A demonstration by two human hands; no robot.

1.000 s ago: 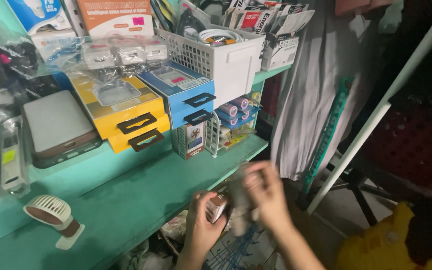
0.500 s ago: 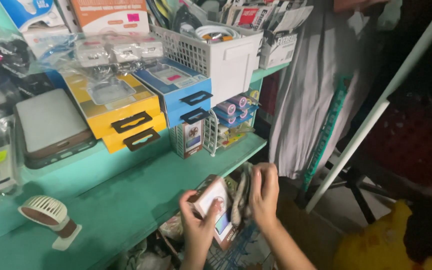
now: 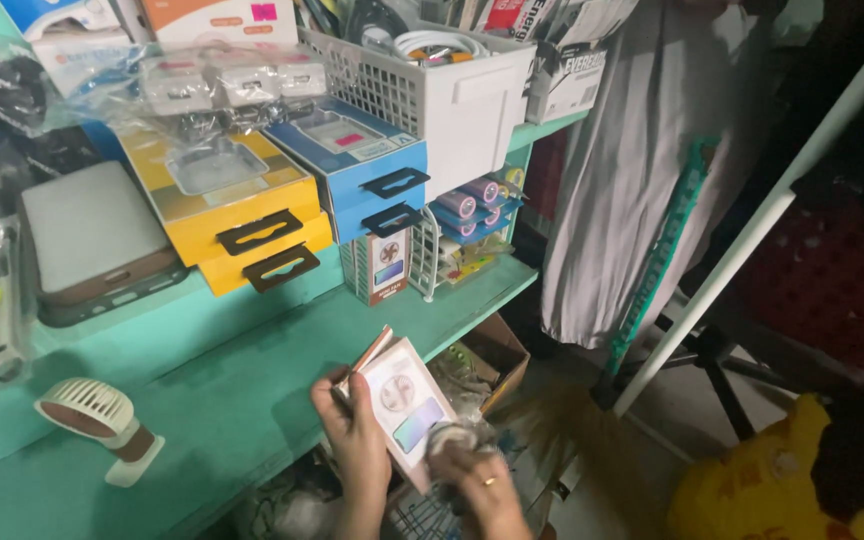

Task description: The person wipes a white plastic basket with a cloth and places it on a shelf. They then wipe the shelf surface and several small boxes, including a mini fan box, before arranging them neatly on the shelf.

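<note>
The left hand (image 3: 360, 440) grips the small white box (image 3: 402, 412) by its left edge, long axis tilted far-left to near-right, while the right hand (image 3: 472, 478), clutching a grey cloth (image 3: 449, 438), presses its near-right corner.

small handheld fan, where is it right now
In the head view the small handheld fan lies low on the left of the teal shelf, well to the left of the left hand, which holds a white box.

Single head-worn view, looking steeply down and close over the teal shelf (image 3: 212, 400) at lower left of frame.
</note>
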